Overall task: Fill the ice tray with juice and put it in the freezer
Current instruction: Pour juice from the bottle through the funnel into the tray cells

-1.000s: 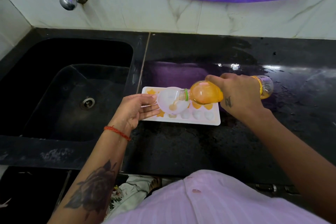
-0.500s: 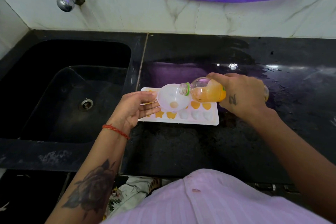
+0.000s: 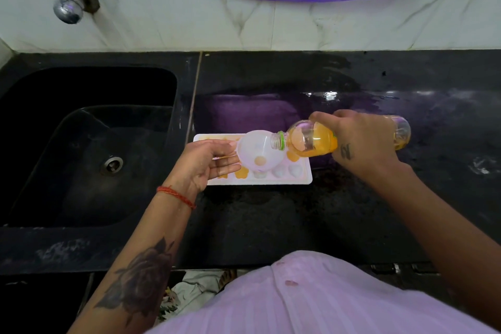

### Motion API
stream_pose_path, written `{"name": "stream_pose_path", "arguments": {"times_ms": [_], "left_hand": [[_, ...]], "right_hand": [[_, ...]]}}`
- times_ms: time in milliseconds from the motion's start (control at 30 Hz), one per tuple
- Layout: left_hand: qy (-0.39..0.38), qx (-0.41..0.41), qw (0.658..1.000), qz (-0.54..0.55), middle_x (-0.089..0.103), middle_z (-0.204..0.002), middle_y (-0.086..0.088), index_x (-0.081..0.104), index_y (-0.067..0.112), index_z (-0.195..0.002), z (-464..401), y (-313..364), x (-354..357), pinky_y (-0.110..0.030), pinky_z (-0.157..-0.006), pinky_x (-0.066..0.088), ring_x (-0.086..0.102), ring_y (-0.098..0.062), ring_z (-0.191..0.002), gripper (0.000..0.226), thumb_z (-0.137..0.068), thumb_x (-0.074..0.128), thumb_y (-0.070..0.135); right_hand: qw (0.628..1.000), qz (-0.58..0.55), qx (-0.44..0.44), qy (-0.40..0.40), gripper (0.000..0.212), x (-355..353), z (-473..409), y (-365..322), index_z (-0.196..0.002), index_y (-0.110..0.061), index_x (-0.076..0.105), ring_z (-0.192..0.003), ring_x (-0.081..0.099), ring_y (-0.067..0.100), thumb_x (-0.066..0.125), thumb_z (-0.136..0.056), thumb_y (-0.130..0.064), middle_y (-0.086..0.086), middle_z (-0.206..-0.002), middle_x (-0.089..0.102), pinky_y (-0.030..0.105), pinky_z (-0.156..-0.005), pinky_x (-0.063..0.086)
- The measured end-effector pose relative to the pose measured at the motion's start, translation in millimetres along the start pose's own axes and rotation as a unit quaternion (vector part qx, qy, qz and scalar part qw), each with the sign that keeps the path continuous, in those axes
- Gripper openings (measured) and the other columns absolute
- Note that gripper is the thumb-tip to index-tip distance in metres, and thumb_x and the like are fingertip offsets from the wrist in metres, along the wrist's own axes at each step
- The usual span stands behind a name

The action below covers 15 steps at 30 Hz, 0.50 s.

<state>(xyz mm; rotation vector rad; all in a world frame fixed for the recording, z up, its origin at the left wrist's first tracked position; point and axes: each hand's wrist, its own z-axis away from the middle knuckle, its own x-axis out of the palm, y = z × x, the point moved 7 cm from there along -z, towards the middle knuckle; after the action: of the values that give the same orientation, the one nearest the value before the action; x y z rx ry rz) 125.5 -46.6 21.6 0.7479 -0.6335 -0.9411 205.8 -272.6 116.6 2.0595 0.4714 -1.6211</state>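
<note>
- The white ice tray [image 3: 301, 177] lies flat on the black desk [image 3: 271, 225], just to the right of the sink [image 3: 81, 144].
- The right hand [image 3: 363, 144] holds a juice bottle [image 3: 311, 141] tipped on its side. Its fingers are wrapped around the middle of the bottle.
- The open mouth of the bottle points to 9 o'clock and sits at the rim of a small white funnel [image 3: 260, 150].
- The funnel stands over the tray, and a little orange juice shows at its bottom hole.
- The left hand [image 3: 208, 163] is at the 9 o'clock side of the funnel. Its fingers are straight and a bit apart, and the tips touch the funnel's rim to keep it steady.
- Some cups in the tray are already orange: the ones near the left hand and some at the far side.
- Three heart-shaped cups [image 3: 295, 169] at the near right look pale, so I think they are not filled yet.
- The bottle has plenty of juice left in it.
- So the filling looks more than half done, I think. The last cups need juice.
- After that, the funnel and bottle must be put down and the tray carried flat to the freezer. No freezer shows here.
- A full tray can spill if it tips, so it needs slow, level hands.
</note>
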Motion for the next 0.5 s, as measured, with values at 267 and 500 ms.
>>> {"name": "stream_pose_path", "arguments": {"times_ms": [267, 500], "left_hand": [[0.001, -0.001, 1.0, -0.005, 0.072, -0.061, -0.008, 0.065, 0.002, -0.079, 1.2, -0.2, 2.2, -0.026, -0.046, 0.055, 0.071, -0.022, -0.057, 0.006, -0.081, 0.063, -0.004], [0.003, -0.006, 1.0, -0.003, 0.073, -0.063, -0.009, 0.065, 0.002, -0.08, 2.2, -0.6, 0.7, -0.027, -0.047, 0.056, 0.072, -0.022, -0.059, 0.006, -0.081, 0.063, -0.003]], "right_hand": [[1.0, 0.016, -0.005, 0.009, 0.061, 0.0, 0.7, -1.7, -0.126, -0.033, 0.051, -0.09, 0.062, 0.032, 0.063, -0.073, -0.006, 0.005, -0.104, 0.067, 0.029, -0.063, 0.026], [1.0, 0.006, -0.004, 0.015, 0.06, 0.7, -0.3, -2.5, -0.126, -0.032, 0.051, -0.087, 0.062, 0.033, 0.061, -0.074, -0.004, 0.006, -0.102, 0.067, 0.028, -0.063, 0.026]]}}
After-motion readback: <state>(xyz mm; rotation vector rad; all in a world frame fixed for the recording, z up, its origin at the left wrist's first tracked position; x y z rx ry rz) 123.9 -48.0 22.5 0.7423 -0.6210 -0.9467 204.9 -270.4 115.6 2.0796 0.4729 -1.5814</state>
